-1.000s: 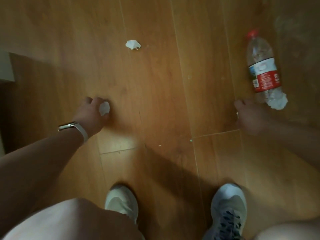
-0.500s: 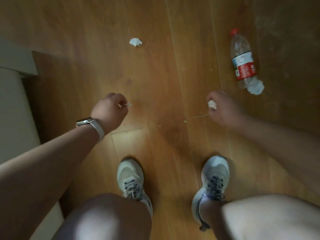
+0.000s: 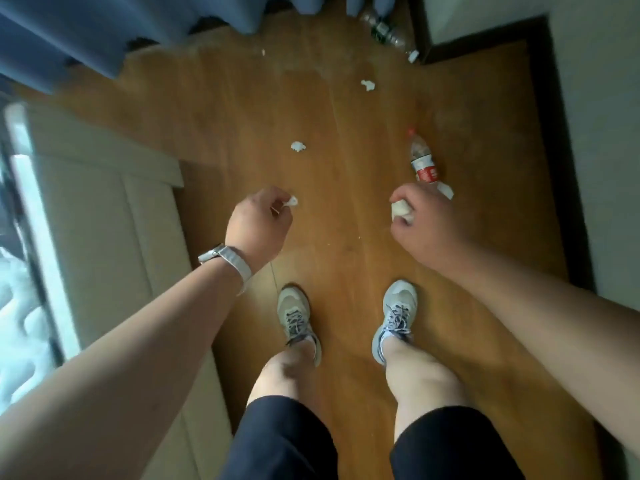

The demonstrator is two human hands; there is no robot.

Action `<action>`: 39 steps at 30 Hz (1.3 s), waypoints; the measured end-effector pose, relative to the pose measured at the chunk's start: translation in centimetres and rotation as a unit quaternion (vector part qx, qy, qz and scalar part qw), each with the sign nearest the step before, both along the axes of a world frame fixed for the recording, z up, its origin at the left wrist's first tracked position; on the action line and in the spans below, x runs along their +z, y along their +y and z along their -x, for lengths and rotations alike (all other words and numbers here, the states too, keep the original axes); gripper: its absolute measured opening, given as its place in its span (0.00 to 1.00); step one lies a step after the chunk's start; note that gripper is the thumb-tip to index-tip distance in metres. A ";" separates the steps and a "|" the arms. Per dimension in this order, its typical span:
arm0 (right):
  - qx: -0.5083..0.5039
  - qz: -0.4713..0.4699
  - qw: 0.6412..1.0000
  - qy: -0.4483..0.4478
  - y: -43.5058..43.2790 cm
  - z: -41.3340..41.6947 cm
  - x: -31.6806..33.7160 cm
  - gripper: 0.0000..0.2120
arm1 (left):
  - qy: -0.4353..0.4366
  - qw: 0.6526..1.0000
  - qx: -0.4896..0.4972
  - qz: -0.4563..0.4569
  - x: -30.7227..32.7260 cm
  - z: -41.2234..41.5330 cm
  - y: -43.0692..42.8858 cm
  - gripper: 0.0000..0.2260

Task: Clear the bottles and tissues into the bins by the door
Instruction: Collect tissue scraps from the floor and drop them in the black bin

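Observation:
My left hand [image 3: 258, 221] is raised above the wooden floor, pinching a small white tissue [image 3: 291, 201]. My right hand [image 3: 420, 221] is closed around a crumpled tissue ball [image 3: 400, 207]. Just beyond my right hand a clear bottle with a red label [image 3: 423, 162] lies on the floor, with a tissue wad [image 3: 446, 190] at its near end. Loose tissues lie further out, one in the middle [image 3: 298, 146] and one far [image 3: 367, 85]. A second, green-labelled bottle [image 3: 386, 32] lies at the far wall.
A pale bed frame [image 3: 114, 209] runs along the left. Blue curtains [image 3: 104, 26] hang at the far side. A dark skirting and wall [image 3: 568, 168] close off the right. My two feet in grey trainers [image 3: 298, 317] stand on the floor between them.
I have stood up from a crouch, so the floor looks further away. Both hands rose off the floor with their tissues, and the curtains and far bottle came into view.

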State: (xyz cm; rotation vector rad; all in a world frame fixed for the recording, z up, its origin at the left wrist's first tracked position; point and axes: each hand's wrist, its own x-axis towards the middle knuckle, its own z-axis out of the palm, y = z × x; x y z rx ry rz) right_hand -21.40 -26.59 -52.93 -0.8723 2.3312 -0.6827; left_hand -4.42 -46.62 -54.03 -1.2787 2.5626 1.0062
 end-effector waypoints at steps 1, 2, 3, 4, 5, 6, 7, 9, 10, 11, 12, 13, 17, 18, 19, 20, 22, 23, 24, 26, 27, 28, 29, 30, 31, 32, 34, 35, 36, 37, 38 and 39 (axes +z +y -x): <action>-0.003 -0.005 1.000 0.008 -0.2 0.3 3.0 0.12 | 0.003 1.000 -0.009 0.003 2.7 0.4 0.0 0.09; -0.001 -0.008 1.000 0.013 -0.4 0.6 5.9 0.12 | 0.006 1.000 -0.017 0.006 5.5 0.9 0.0 0.09; 0.003 -0.009 1.000 0.017 -0.5 0.9 8.8 0.12 | 0.009 1.000 -0.022 0.010 8.4 1.4 0.0 0.09; 0.006 -0.006 1.000 0.024 -0.6 1.3 11.6 0.12 | 0.017 0.999 -0.024 0.017 11.1 1.9 0.0 0.09; 0.010 -0.002 0.999 0.031 -0.7 1.6 14.2 0.12 | 0.025 0.999 -0.026 0.024 13.6 2.4 0.1 0.08; 0.018 0.001 0.999 0.038 -0.6 1.8 16.9 0.12 | 0.032 0.999 -0.029 0.029 16.1 2.8 0.4 0.08; 0.026 0.004 0.999 0.045 -0.6 2.1 19.2 0.12 | 0.039 0.998 -0.030 0.031 18.4 3.2 0.8 0.07; 0.037 0.011 0.998 0.055 -0.6 2.4 23.6 0.13 | 0.055 0.998 -0.024 0.030 22.8 3.7 1.5 0.06; 0.039 0.014 0.997 0.061 -0.5 2.5 25.7 0.13 | 0.065 0.997 -0.019 0.027 25.0 3.8 2.1 0.05; 0.041 0.018 0.997 0.069 -0.3 2.6 27.6 0.14 | 0.074 0.997 -0.011 0.024 27.1 3.9 2.7 0.04; 0.043 0.022 0.996 0.078 0.0 2.8 29.5 0.14 | 0.083 0.996 -0.005 0.023 29.0 3.9 3.3 0.03; 0.048 0.027 0.995 0.084 0.3 2.9 31.2 0.14 | 0.090 0.996 0.000 0.024 30.6 3.9 4.0 0.02; 0.070 0.047 0.991 0.102 2.2 3.0 36.4 0.14 | 0.148 0.988 -0.001 0.035 35.3 3.8 6.4 0.01; 0.070 0.047 0.991 0.108 2.8 2.9 37.3 0.14 | 0.155 0.987 -0.004 0.036 36.2 3.9 6.8 0.01; 0.068 0.046 0.990 0.112 3.3 2.9 38.2 0.14 | 0.162 0.986 -0.005 0.036 36.9 3.9 7.2 0.02; 0.064 0.046 0.990 0.116 3.8 2.8 38.9 0.14 | 0.170 0.985 -0.007 0.035 37.6 4.0 7.4 0.02; 0.056 0.042 0.990 0.124 4.7 2.4 40.3 0.14 | 0.190 0.981 -0.013 0.036 38.6 4.1 7.7 0.03; 0.048 0.038 0.990 0.130 5.0 2.1 40.9 0.14 | 0.198 0.979 -0.022 0.036 39.0 4.2 7.6 0.04; 0.037 0.034 0.989 0.136 5.3 1.8 41.4 0.14 | 0.202 0.978 -0.036 0.035 39.4 4.4 7.5 0.04; 0.003 0.025 0.989 0.148 5.9 0.9 42.3 0.14 | 0.205 0.976 -0.069 0.028 40.1 4.6 7.1 0.04; -0.018 0.020 0.988 0.151 6.1 0.3 42.6 0.13 | 0.208 0.974 -0.084 0.024 40.5 4.7 6.8 0.04; -0.039 0.016 0.987 0.154 6.3 -0.4 42.9 0.13 | 0.211 0.972 -0.100 0.023 41.0 4.6 6.4 0.04; -0.060 0.012 0.986 0.154 6.3 -1.2 43.1 0.13 | 0.215 0.969 -0.117 0.024 41.5 4.5 5.9 0.04; -0.079 0.008 0.985 0.153 6.3 -2.0 43.3 0.14 | 0.220 0.966 -0.135 0.027 41.9 4.2 5.3 0.05; -0.095 0.003 0.984 0.153 6.2 -2.9 43.4 0.14 | 0.225 0.963 -0.148 0.028 42.3 3.9 4.8 0.05; -0.109 -0.001 0.982 0.154 6.1 -3.8 43.4 0.14 | 0.230 0.960 -0.158 0.027 42.5 3.5 4.2 0.05; -0.133 -0.003 0.978 0.162 5.7 -5.8 43.4 0.14 | 0.241 0.955 -0.172 0.024 42.5 2.6 3.0 0.05; -0.149 -0.002 0.975 0.166 5.6 -6.8 43.4 0.14 | 0.244 0.951 -0.186 0.029 42.3 2.1 2.5 0.05; -0.168 0.000 0.971 0.169 5.5 -7.9 43.5 0.14 | 0.243 0.947 -0.206 0.032 42.0 1.7 2.2 0.06; -0.184 0.002 0.968 0.173 5.5 -9.1 43.6 0.14 | 0.241 0.943 -0.227 0.031 41.8 1.2 2.2 0.06; -0.197 0.003 0.965 0.176 5.6 -10.3 43.7 0.14 | 0.239 0.939 -0.246 0.026 41.6 0.8 2.3 0.07; -0.203 0.000 0.963 0.178 5.8 -11.6 43.8 0.13 | 0.237 0.935 -0.263 0.021 41.4 0.5 2.6 0.06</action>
